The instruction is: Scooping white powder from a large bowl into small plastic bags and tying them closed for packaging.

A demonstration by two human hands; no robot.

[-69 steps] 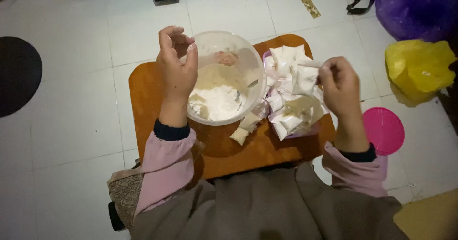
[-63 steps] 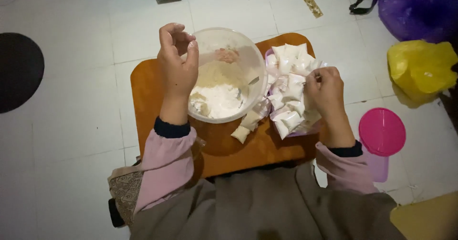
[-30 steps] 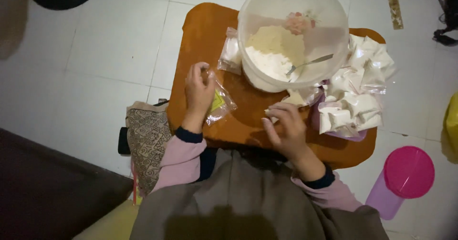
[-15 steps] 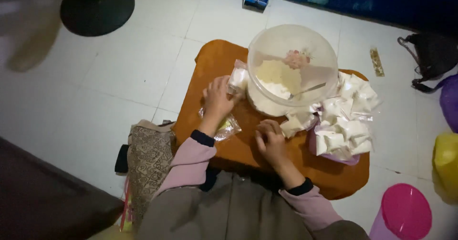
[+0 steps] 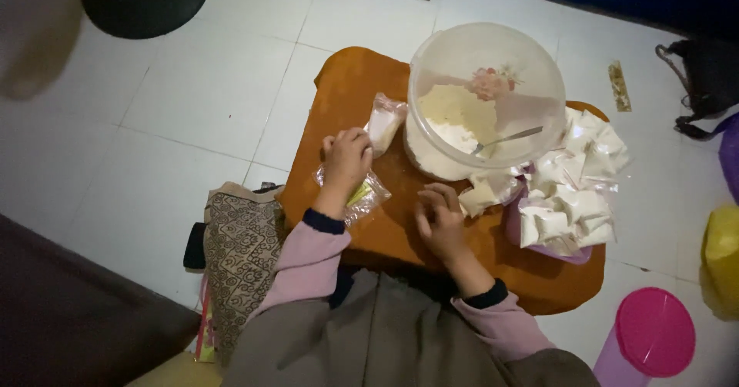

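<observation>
bag of clear plastic, partly filled with white powder, is pinched at its lower end by the left hand; its long axis runs up and away from that hand toward the tub. the right hand rests loosely curled and empty on the board, further from the bag.
</observation>
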